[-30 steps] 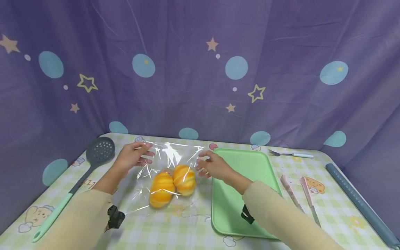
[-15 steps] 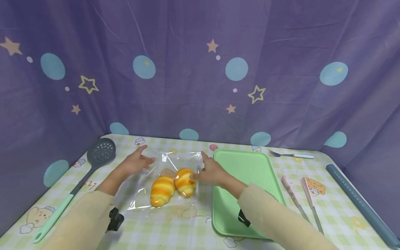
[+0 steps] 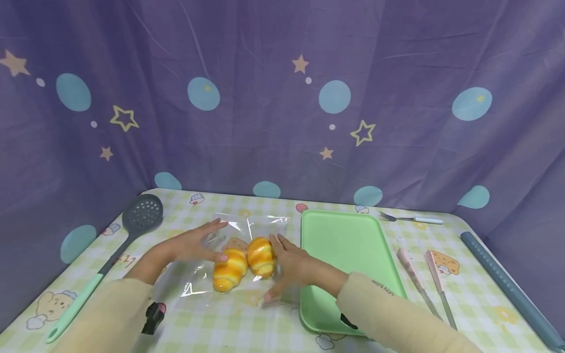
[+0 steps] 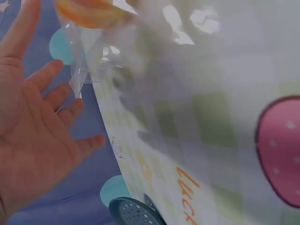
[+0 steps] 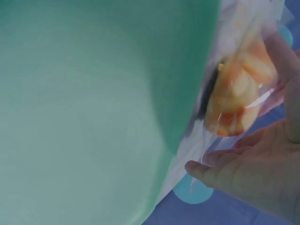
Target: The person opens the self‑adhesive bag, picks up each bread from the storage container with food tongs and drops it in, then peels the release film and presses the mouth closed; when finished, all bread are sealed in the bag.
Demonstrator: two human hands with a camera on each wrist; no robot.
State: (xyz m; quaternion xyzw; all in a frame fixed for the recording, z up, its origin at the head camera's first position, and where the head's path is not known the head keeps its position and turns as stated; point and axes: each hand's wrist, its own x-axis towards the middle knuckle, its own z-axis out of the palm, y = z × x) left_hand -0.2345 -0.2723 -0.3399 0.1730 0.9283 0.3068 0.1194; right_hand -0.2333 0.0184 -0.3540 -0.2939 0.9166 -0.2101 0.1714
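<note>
Two striped orange-yellow bread rolls, the left roll (image 3: pixel 228 278) and the right roll (image 3: pixel 260 259), lie side by side in a clear plastic bag (image 3: pixel 265 223) on the table. My left hand (image 3: pixel 192 246) reaches over the bag's left side, fingers spread, its thumb tip at the left roll. In the left wrist view the palm (image 4: pixel 35 126) shows with the fingers apart. My right hand (image 3: pixel 293 264) is spread beside the right roll, its fingertips at the roll's edge and its thumb lower down. The right wrist view shows the right roll (image 5: pixel 232 101) through shiny plastic.
A green tray (image 3: pixel 344 240) stands right of the bag, under my right forearm. Farther right lie pink-tipped tongs (image 3: pixel 434 282), a fork (image 3: pixel 406 218) and a long dark grey bar (image 3: pixel 507 284). A slotted skimmer (image 3: pixel 142 214) lies at the left. A purple curtain (image 3: pixel 265 98) hangs behind.
Both hands have come inward and lower from the bag's upper corners to the sides of the rolls. The bag's raised far edge has sunk flat.
</note>
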